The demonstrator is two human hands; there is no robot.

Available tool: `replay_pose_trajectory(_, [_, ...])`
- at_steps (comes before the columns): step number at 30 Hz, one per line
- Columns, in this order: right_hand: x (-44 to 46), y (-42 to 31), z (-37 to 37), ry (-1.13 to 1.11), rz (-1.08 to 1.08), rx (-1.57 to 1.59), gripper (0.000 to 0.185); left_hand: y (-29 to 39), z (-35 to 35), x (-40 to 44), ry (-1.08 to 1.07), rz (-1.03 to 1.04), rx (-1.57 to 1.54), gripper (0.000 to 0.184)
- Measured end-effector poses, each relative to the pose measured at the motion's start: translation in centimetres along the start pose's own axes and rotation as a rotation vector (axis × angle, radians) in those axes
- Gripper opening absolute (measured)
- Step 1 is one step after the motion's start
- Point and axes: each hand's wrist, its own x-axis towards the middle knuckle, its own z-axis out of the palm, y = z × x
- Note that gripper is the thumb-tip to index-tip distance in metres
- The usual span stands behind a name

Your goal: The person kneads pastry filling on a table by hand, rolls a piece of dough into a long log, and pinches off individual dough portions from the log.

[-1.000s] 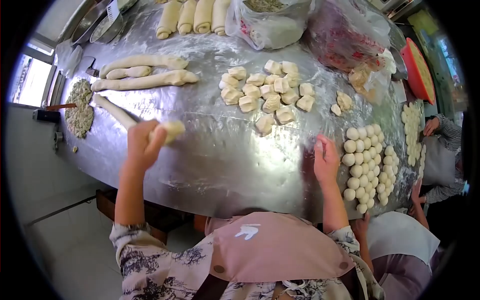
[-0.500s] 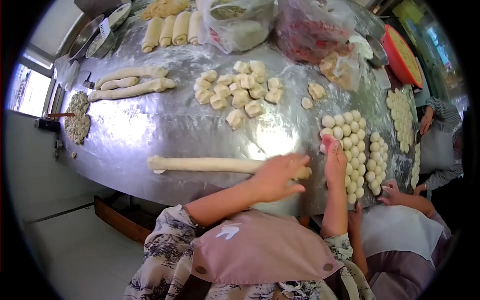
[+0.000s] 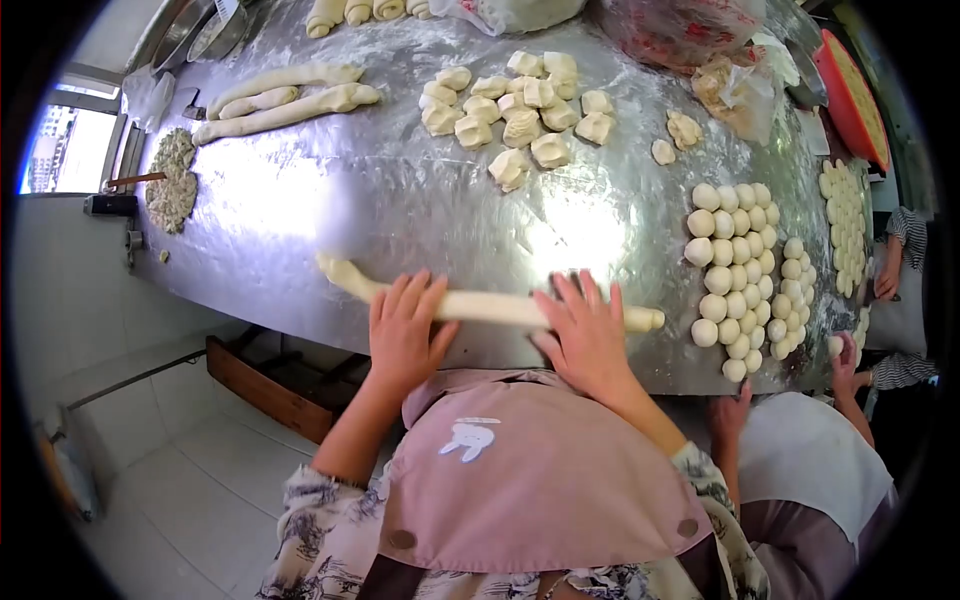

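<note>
A long rope of dough (image 3: 490, 308) lies across the metal table near its front edge, its left end bent away from me. My left hand (image 3: 408, 335) rests on it left of the middle, fingers outstretched and thumb apart. Toward its right end my right hand (image 3: 585, 335) lies flat on top, fingers spread. Both palms press on the rope without gripping it. To the right sit rows of round dough balls (image 3: 735, 270). Beyond the rope is a cluster of cut dough pieces (image 3: 522, 105).
Thicker dough ropes (image 3: 290, 105) and a floury dough mass (image 3: 172, 185) lie at the left. Plastic bags (image 3: 680, 30) and a red basin (image 3: 853, 100) stand at the back right. Beside me on the right, a co-worker's hand (image 3: 845, 360) holds a dough ball. A wooden stool (image 3: 265, 390) is below.
My left hand has moved left along the dough rope. My right hand has come from the dough balls onto the rope. The rope's left end is now bent, and the view has shifted.
</note>
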Motion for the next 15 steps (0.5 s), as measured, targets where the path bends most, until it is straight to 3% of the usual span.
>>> replay_pose_trajectory(3, [-2.1,0.7,0.8,-0.016,-0.023,-0.05,0.064,-0.3,0.4,-2.2,0.006,-0.057,0.028,0.063])
replay_pose_trajectory(6, [2.8,2.4,0.8,0.068,0.148,-0.159,0.064,-2.1,0.2,3.6,0.068,-0.086,0.075,0.061])
replay_pose_trajectory(8, [7.8,4.0,0.1,0.208,0.388,-0.214,0.066,-4.1,0.1,8.7,0.18,-0.161,0.025,0.06])
replay_pose_trajectory(11, [10.2,7.1,-0.3,0.36,0.33,-0.333,0.068,-5.8,-0.2,11.4,0.297,-0.258,0.182,0.062])
replay_pose_trajectory(15, [1.9,4.1,-1.4,0.023,0.307,-0.19,0.063,-6.2,-1.1,4.5,0.185,-0.174,0.111,0.062])
